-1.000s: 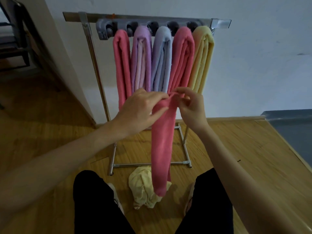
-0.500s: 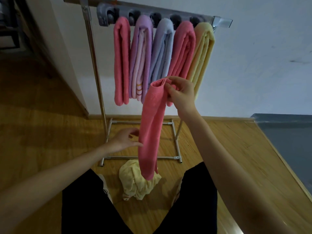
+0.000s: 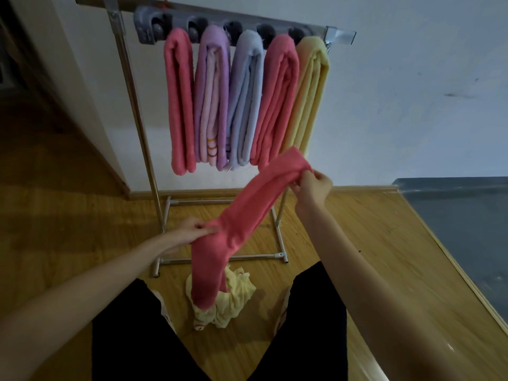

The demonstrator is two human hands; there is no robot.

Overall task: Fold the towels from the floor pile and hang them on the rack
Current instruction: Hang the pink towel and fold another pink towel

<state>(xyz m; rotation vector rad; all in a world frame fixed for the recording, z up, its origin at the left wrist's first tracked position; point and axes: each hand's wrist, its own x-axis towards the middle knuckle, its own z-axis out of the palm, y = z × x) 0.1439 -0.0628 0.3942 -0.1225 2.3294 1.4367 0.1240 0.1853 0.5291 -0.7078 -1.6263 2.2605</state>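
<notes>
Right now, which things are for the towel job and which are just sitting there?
For the job:
- pink towel, gripped by the left hand and right hand
- yellow towel crumpled on the floor
- rack with five folded towels hanging

Just there:
- wooden floor
- white wall
- grey mat

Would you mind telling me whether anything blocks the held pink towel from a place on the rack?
Yes: five folded towels already hang side by side on the rack, filling its holder. The pink towel, held by both hands, has no visibly free slot.
</notes>
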